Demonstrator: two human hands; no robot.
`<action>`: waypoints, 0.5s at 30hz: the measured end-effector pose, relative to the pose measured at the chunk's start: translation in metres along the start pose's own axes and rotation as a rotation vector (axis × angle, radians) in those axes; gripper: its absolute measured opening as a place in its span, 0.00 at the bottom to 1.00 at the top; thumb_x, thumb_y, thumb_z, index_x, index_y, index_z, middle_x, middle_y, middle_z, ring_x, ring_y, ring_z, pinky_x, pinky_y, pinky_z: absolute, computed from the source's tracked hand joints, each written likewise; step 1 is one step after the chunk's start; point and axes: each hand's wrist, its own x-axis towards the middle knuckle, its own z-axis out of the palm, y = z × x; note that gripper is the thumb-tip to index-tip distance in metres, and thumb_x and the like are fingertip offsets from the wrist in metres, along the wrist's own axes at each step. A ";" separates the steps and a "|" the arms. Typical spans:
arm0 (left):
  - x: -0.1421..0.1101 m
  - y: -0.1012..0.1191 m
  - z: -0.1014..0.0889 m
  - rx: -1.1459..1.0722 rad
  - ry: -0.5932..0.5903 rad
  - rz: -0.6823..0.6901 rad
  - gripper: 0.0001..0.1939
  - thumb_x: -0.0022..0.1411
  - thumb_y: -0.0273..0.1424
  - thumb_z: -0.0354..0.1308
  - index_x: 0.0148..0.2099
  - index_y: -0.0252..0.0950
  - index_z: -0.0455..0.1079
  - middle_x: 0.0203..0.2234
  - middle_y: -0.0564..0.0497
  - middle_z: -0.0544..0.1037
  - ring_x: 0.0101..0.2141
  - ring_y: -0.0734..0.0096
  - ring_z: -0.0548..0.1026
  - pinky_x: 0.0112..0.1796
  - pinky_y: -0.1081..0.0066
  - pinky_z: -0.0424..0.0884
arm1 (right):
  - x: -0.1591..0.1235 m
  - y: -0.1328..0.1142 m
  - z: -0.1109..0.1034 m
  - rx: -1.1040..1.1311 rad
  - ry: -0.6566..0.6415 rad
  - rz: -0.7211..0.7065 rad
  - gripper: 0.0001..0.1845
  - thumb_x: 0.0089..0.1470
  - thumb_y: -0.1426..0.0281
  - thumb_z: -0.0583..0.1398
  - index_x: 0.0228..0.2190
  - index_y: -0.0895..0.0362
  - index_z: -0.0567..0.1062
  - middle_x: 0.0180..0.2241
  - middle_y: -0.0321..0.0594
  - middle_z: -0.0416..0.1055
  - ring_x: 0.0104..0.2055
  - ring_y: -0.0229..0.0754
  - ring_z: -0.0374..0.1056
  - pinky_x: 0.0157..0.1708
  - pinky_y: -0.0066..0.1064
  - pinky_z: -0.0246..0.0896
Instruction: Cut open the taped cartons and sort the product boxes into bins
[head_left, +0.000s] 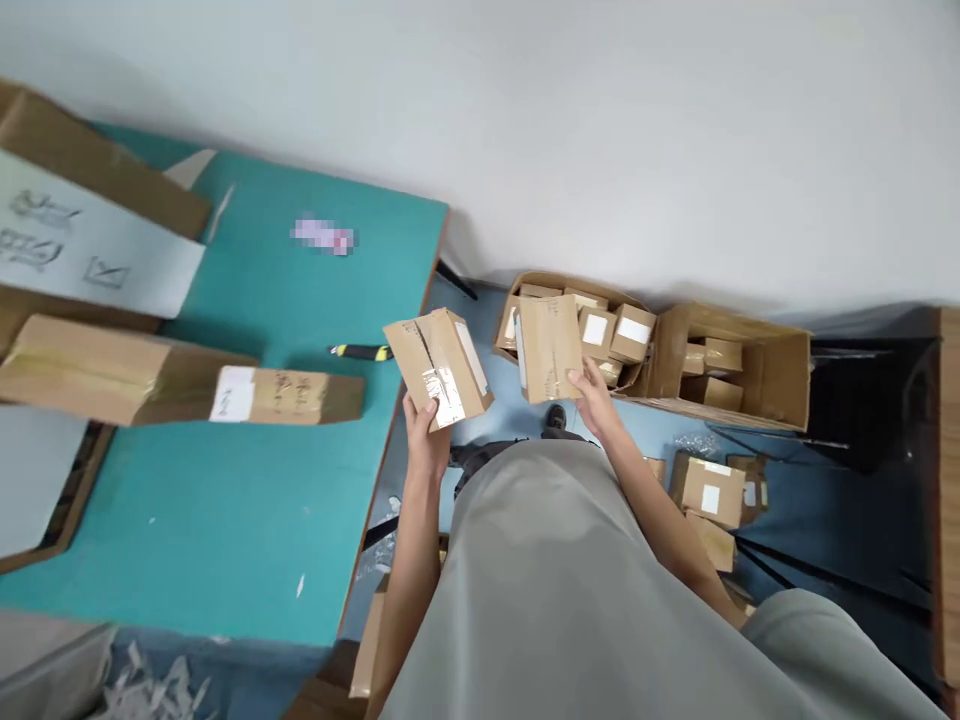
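My left hand [427,432] grips a small brown cardboard box [429,362] by its near edge, just off the table's right side. The box is tilted and carries a white label on its side and shiny tape on top. In my right hand [596,398] is a second cardboard box [553,345], pinched at its lower right corner, with a white label on its left side. The two boxes are apart, both held up above the floor. Beneath the second one stands a large open carton [646,382] packed with several small labelled boxes.
Left of me is a green table [300,520] bearing a black and yellow utility knife [361,352], a long carton [285,396] and larger cartons. Another open carton [780,380] stands by the wall, holding several boxes. More boxes [712,490] lie on the floor at right.
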 end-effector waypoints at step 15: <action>0.034 -0.158 0.267 0.579 -0.515 -0.408 0.32 0.58 0.53 0.78 0.58 0.51 0.72 0.66 0.49 0.78 0.68 0.47 0.75 0.56 0.53 0.82 | -0.044 -0.022 -0.193 0.406 0.563 0.128 0.35 0.52 0.45 0.76 0.57 0.42 0.78 0.63 0.38 0.77 0.59 0.50 0.76 0.52 0.38 0.77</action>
